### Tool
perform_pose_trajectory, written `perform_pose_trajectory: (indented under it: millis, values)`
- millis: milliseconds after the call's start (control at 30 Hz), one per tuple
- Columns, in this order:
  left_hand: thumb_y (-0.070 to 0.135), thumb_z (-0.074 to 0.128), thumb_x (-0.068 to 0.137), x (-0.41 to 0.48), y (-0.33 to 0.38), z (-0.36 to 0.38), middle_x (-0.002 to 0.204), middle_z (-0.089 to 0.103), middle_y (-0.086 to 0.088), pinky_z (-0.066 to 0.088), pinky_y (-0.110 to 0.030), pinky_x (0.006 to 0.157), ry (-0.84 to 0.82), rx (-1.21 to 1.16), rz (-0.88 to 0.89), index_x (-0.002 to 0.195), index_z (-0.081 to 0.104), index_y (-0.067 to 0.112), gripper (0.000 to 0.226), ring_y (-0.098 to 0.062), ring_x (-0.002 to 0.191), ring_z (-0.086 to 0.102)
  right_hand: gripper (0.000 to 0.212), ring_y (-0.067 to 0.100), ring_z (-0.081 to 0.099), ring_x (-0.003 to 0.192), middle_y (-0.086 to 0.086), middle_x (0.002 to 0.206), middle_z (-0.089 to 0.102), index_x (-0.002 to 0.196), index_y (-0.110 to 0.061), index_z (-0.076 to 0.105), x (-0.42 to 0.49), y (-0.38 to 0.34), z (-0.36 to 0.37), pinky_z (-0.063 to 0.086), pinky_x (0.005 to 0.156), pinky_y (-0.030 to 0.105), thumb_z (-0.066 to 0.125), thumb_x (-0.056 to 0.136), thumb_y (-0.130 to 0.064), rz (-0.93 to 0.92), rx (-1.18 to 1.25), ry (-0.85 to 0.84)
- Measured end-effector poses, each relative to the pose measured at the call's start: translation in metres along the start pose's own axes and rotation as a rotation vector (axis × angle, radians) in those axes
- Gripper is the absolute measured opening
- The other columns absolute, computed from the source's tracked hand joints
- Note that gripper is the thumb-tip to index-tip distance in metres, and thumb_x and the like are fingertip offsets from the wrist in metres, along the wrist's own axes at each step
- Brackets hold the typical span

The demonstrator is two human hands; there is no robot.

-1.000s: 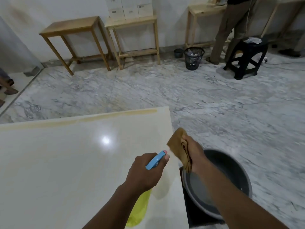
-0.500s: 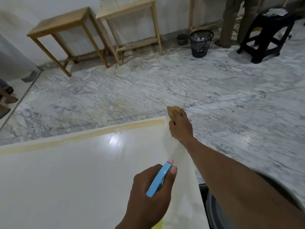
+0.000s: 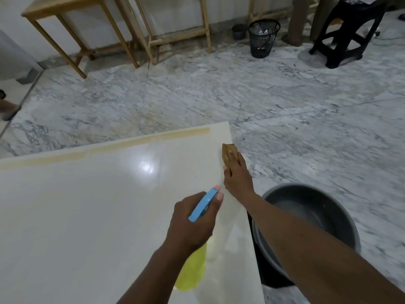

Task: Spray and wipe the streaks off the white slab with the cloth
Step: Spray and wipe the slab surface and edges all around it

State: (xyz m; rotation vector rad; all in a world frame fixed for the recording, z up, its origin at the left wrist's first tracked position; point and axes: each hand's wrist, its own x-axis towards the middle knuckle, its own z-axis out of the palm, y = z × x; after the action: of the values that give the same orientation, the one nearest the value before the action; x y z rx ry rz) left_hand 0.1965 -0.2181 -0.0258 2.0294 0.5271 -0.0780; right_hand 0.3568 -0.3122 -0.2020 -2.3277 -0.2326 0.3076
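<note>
White slab (image 3: 87,216), spray bottle (image 3: 191,273) aimed away (rightward), cloth (image 3: 228,151)

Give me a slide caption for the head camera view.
Right hand holds a tan cloth on the white slab while left hand grips a yellow, blue-topped spray bottle.
</note>
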Motion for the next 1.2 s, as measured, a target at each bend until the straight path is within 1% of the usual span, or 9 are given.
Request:
perform_pose_trajectory:
  millis: [100, 267, 367, 533, 767, 933, 1033, 1133, 1200]
  values:
    - [0.05, 0.064, 0.099, -0.033, -0.006, 0.001, 0.082, 0.074, -0.02, 0.059, -0.026, 0.052, -0.013, 0.035, -0.014, 0.104, 0.079, 0.009, 0.044, -0.018, 0.049, 0.064, 0.06, 0.019, 0.012, 0.153, -0.005, 0.168, 0.001, 0.158, -0.035, 0.003, -0.062, 0.009, 0.003, 0.039, 0.111, 0.046, 0.032, 0.105, -0.033, 0.035, -0.046, -0.031]
    - [0.046, 0.064, 0.103, -0.109, -0.021, 0.003, 0.089, 0.075, -0.019, 0.051, -0.013, 0.047, -0.027, 0.03, -0.009, 0.102, 0.071, 0.036, 0.013, -0.006, 0.049, 0.063, 0.062, 0.02, 0.009, 0.154, -0.005, 0.168, 0.0, 0.158, -0.033, 0.002, -0.172, 0.025, 0.007, 0.03, 0.119, 0.042, 0.034, 0.105, -0.03, 0.018, -0.014, -0.032]
    - [0.048, 0.062, 0.103, -0.164, -0.037, 0.002, 0.089, 0.076, -0.015, 0.05, -0.013, 0.046, -0.012, 0.039, -0.013, 0.11, 0.076, 0.029, 0.024, -0.005, 0.049, 0.065, 0.063, 0.019, 0.009, 0.154, -0.005, 0.168, 0.0, 0.158, -0.034, 0.001, -0.243, 0.039, 0.011, 0.027, 0.121, 0.042, 0.033, 0.103, -0.032, -0.002, -0.05, -0.015]
    - [0.049, 0.064, 0.103, -0.266, -0.066, -0.004, 0.093, 0.077, -0.022, 0.054, -0.019, 0.048, 0.007, 0.0, 0.002, 0.09, 0.076, 0.032, 0.024, -0.013, 0.046, 0.069, 0.059, 0.027, 0.032, 0.144, -0.001, 0.167, 0.009, 0.157, -0.033, 0.02, -0.374, 0.054, 0.012, 0.038, 0.108, 0.043, 0.041, 0.102, -0.028, 0.101, 0.036, -0.006]
    - [0.048, 0.067, 0.101, -0.376, -0.092, 0.0, 0.093, 0.075, -0.027, 0.055, -0.022, 0.047, 0.005, -0.062, -0.002, 0.096, 0.075, 0.037, 0.015, -0.011, 0.043, 0.064, 0.059, 0.023, 0.027, 0.149, 0.004, 0.163, 0.026, 0.152, -0.024, 0.037, -0.509, 0.071, 0.01, 0.039, 0.111, 0.043, 0.047, 0.098, -0.003, 0.146, 0.119, -0.049]
    - [0.05, 0.066, 0.101, -0.412, -0.083, 0.008, 0.09, 0.073, -0.028, 0.058, -0.025, 0.048, -0.014, -0.073, 0.025, 0.092, 0.076, 0.036, 0.019, -0.012, 0.044, 0.064, 0.05, 0.02, 0.055, 0.124, 0.002, 0.144, 0.054, 0.141, -0.031, 0.05, -0.56, 0.076, -0.025, 0.044, 0.101, 0.028, 0.046, 0.098, -0.007, 0.231, 0.238, -0.252]
    - [0.05, 0.065, 0.102, -0.42, -0.071, 0.01, 0.093, 0.073, -0.028, 0.056, -0.023, 0.048, -0.015, -0.084, 0.041, 0.099, 0.078, 0.03, 0.024, -0.012, 0.045, 0.063, 0.042, 0.014, 0.061, 0.102, -0.001, 0.123, 0.063, 0.134, -0.03, 0.057, -0.577, 0.067, -0.057, 0.049, 0.075, 0.017, 0.048, 0.099, -0.008, 0.343, 0.28, -0.404]
    - [0.055, 0.064, 0.1, -0.421, -0.062, 0.015, 0.095, 0.074, -0.027, 0.058, -0.022, 0.05, -0.004, -0.057, 0.039, 0.103, 0.08, 0.015, 0.043, -0.019, 0.055, 0.068, 0.03, 0.018, 0.057, 0.078, 0.011, 0.103, 0.061, 0.125, -0.02, 0.063, -0.588, 0.065, -0.09, 0.045, 0.063, 0.023, 0.049, 0.1, -0.011, 0.515, 0.412, -0.55]
    - [0.058, 0.063, 0.099, -0.418, -0.055, 0.023, 0.096, 0.074, -0.027, 0.06, -0.024, 0.052, -0.012, -0.035, 0.033, 0.106, 0.079, 0.007, 0.054, -0.024, 0.06, 0.07, 0.031, 0.029, 0.056, 0.08, 0.015, 0.097, 0.061, 0.125, -0.008, 0.064, -0.59, 0.07, -0.109, 0.045, 0.068, 0.033, 0.057, 0.097, -0.019, 0.675, 0.614, -0.538]
